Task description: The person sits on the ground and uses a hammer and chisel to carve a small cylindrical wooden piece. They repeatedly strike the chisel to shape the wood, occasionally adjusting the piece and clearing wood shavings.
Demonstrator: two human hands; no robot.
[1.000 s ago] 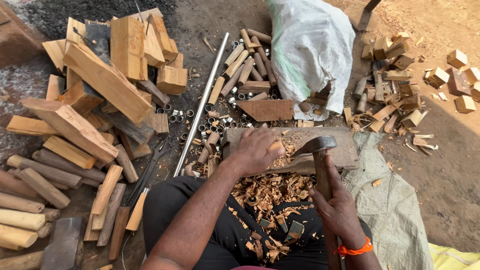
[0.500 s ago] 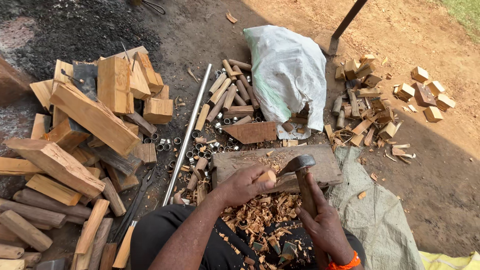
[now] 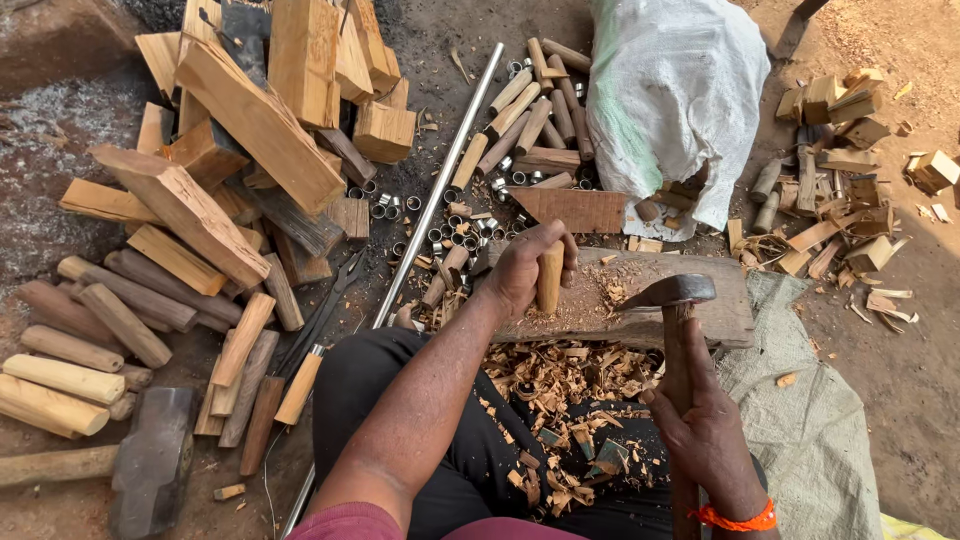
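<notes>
Down on the ground, the left hand (image 3: 528,268) is closed around a short pale peg (image 3: 549,276), holding it upright with its lower end on the block (image 3: 715,300), a flat worn slab of wood lying across in front of the person's knees. The right hand (image 3: 700,420) is wrapped tight round the wooden handle of an adze (image 3: 672,292), whose dark iron head hangs just to the right of the peg, above the block and apart from it. An orange band (image 3: 738,520) circles the right wrist.

Curled shavings (image 3: 560,375) lie heaped below the block and over the person's dark trousers, with a few scattered on the block itself. A long steel rod (image 3: 440,185) runs diagonally from the lap up to the left of the block, and small metal rings (image 3: 455,222) are strewn beside it. Left of the rod sits a pile of split timber (image 3: 250,130), with rounded sticks (image 3: 90,330) lower down and a heavy hammer head (image 3: 152,455) near the bottom corner. Above the block are more short pegs (image 3: 530,115) and a white sack (image 3: 675,90); to the right, offcuts (image 3: 830,170) lie on the dirt, and a grey-green woven sheet (image 3: 810,420) spreads under the right arm.
</notes>
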